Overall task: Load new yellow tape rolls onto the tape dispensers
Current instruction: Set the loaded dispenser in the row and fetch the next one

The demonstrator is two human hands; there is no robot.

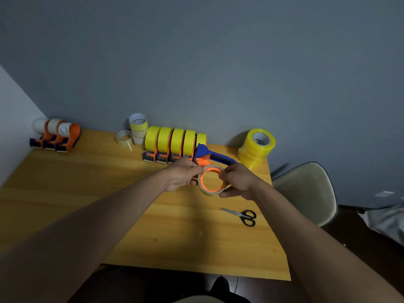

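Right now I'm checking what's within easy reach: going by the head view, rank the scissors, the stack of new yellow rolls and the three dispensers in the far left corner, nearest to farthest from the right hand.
From the right hand:
1. Scissors, just nearer the table's front.
2. Stack of new yellow rolls, by the wall, right.
3. Three dispensers, far left corner.
The first two are fairly close.

The left hand is covering the nine o'clock edge of the nearly spent roll; the right hand is hiding its three o'clock edge. The dispenser is disappearing behind both. The chair is lying partly behind the table.
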